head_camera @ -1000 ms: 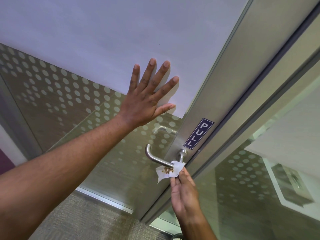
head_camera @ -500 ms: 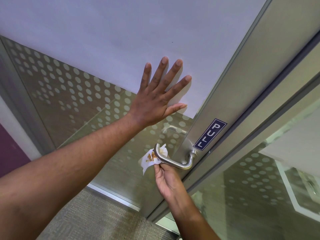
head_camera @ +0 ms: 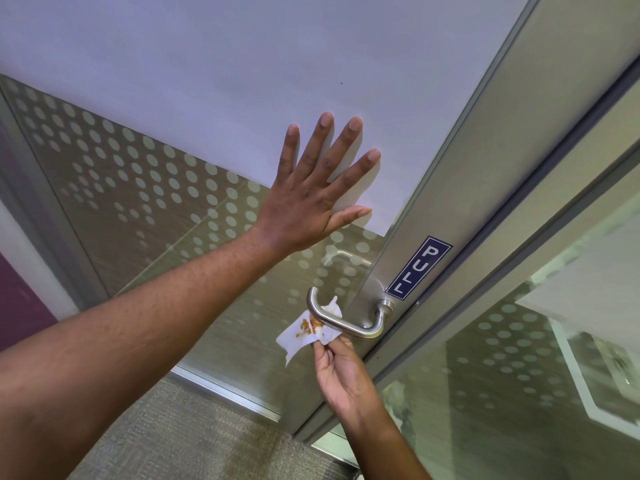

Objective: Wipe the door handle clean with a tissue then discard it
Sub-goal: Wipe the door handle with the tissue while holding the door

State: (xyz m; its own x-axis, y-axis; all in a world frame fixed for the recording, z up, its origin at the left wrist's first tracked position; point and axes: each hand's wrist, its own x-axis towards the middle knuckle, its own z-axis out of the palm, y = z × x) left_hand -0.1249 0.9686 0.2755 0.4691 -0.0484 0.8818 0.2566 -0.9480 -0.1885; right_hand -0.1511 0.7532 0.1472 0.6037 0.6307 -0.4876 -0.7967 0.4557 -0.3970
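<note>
The handle (head_camera: 341, 318) is a brushed-metal lever, bent at its free left end and fixed to the door's metal stile. The tissue (head_camera: 304, 336) is white, crumpled and smeared with orange-brown stains; it is draped behind and under the lever's left half, touching it.

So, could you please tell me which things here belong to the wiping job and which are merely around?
Job: door handle; stained tissue, pinched by right hand; left hand, flat on door.
Around: PULL sticker; dotted glass panel; carpet.
</note>
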